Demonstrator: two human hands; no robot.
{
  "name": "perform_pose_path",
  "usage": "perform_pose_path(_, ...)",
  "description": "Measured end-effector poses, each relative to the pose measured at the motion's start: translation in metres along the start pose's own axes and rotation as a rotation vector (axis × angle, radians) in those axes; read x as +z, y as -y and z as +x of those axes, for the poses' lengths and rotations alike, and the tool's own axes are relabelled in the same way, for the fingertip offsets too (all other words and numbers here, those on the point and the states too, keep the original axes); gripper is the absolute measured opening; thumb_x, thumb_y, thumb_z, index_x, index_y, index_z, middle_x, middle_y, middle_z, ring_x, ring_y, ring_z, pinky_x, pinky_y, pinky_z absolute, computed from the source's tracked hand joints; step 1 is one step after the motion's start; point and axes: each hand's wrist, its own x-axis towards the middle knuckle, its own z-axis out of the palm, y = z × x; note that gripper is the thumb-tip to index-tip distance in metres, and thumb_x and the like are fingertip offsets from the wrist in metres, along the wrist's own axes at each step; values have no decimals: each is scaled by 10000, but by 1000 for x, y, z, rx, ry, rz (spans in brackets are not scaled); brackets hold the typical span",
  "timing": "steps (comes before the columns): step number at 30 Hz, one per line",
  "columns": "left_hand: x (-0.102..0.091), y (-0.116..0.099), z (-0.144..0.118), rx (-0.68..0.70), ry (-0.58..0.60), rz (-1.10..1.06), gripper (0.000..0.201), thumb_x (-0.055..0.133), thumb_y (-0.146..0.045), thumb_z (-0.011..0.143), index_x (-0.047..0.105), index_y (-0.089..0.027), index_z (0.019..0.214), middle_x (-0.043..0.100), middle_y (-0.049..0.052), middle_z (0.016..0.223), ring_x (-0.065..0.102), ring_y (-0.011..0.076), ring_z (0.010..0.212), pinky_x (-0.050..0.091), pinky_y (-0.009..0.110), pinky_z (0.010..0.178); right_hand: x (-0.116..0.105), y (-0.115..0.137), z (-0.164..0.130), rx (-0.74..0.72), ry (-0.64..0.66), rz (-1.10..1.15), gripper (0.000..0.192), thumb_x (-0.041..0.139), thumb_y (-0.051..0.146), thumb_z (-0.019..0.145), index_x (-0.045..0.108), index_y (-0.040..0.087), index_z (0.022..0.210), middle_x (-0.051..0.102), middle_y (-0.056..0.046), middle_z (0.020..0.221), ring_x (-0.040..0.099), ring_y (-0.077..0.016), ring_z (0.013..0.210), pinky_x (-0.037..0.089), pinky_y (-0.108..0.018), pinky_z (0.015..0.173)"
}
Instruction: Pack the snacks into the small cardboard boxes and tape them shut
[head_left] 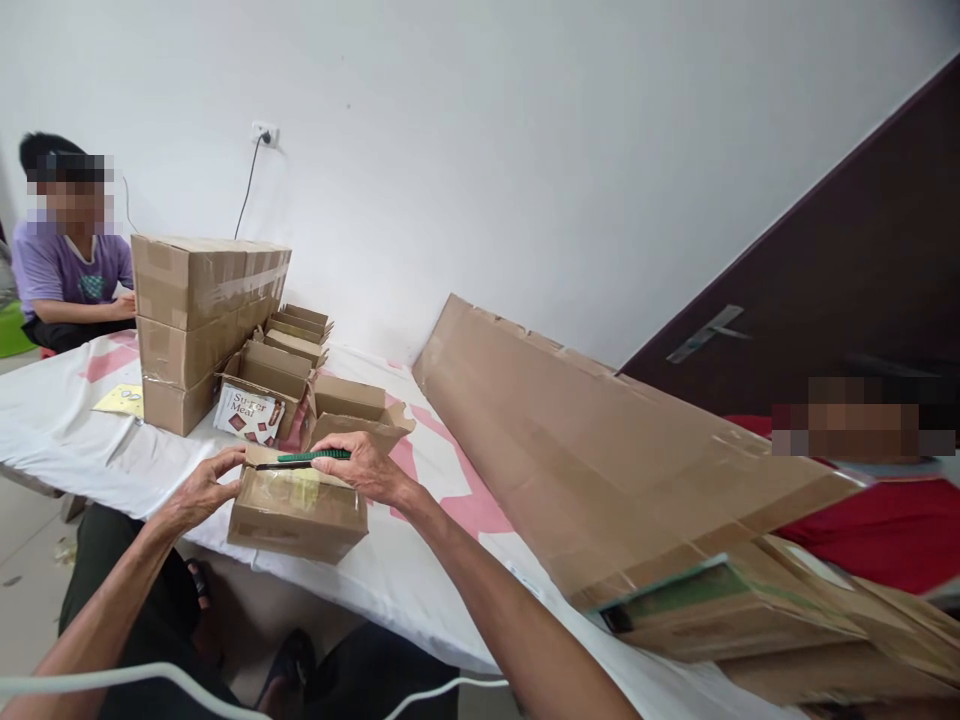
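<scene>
A small cardboard box (296,520) lies in front of me at the near edge of the cloth-covered table, with shiny clear tape across its top. My left hand (196,490) grips its left top corner, forefinger along the upper edge and thumb lower on the side. Held in my right hand (364,465) is a green and black utility knife (300,458), pointing left along the top of the box. Behind the box stands an open carton (360,400), and beside that another open carton (274,370) with a printed white packet (247,415) at its front.
Sealed cartons (187,330) are stacked at the left. A large flat cardboard sheet (600,450) leans on the right, over folded cardboard (750,610). A person in purple (82,265) sits at the far left; a person in red (885,530) is at the right. A white cable (150,675) crosses below.
</scene>
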Motion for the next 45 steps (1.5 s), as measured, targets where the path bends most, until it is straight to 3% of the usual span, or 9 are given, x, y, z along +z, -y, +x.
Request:
perform_pose_path(13,0,-2,-1,-42,-22,-10,536,822,-640,835,854,-262,1213,715,103,1487,626,379,1386,442,468,1243,-2,9,8,-74,-4,-211,182,689,249,917,856,227,987,783,-4,838,592,-144,713,395,-272,674)
perform_pose_path(22,-1,-9,1,-26,5,-33,523,801,-659,859,853,-226,1149,692,137,1505,607,389,1409,445,476,1228,-14,30,20,-75,101,-354,208,669,238,939,872,240,980,787,-11,884,619,-153,751,364,-281,670)
perform_pose_path(28,-2,-11,2,-47,6,-36,514,822,-647,840,854,-217,1119,695,144,1498,611,393,1405,442,489,1233,-25,15,27,-77,112,-319,155,723,298,915,875,266,914,740,18,743,584,-146,704,341,-281,641)
perform_pose_path(31,-2,-9,3,-53,2,-24,498,827,-624,837,855,-224,1132,706,143,1483,612,394,1405,449,498,1229,-34,2,24,-79,114,-356,141,791,332,881,847,256,775,688,16,653,541,-135,641,295,-297,617)
perform_pose_path(34,-3,-5,5,-52,-9,0,470,820,-598,847,855,-220,1124,731,138,1446,634,383,1376,466,489,1216,-45,-11,16,-53,104,-411,276,897,335,781,745,243,569,579,24,520,459,-119,547,237,-312,579)
perform_pose_path(36,-5,-3,5,-54,-19,11,456,817,-580,849,853,-216,1122,738,137,1433,650,377,1350,490,478,1192,-56,-18,8,-26,85,-400,298,933,342,722,719,250,536,553,34,490,424,-113,515,224,-307,557)
perform_pose_path(41,-6,-3,5,-52,-21,29,440,810,-530,853,842,-207,1151,732,144,1442,648,374,1355,475,494,1210,-99,-22,-24,52,43,-298,194,818,438,790,830,258,721,657,29,612,456,-126,550,277,-283,549)
perform_pose_path(43,-7,-3,6,-59,-16,35,455,806,-529,857,837,-203,1173,733,147,1439,640,376,1368,475,502,1212,-110,-30,-44,84,-44,-222,263,751,484,836,850,243,813,678,21,666,478,-142,581,316,-283,563)
perform_pose_path(45,-7,-4,6,-60,-14,34,476,806,-545,857,834,-209,1193,741,141,1431,627,376,1385,480,503,1211,-107,-50,-69,120,-185,-145,345,700,541,873,851,233,916,710,8,735,523,-164,627,383,-292,603)
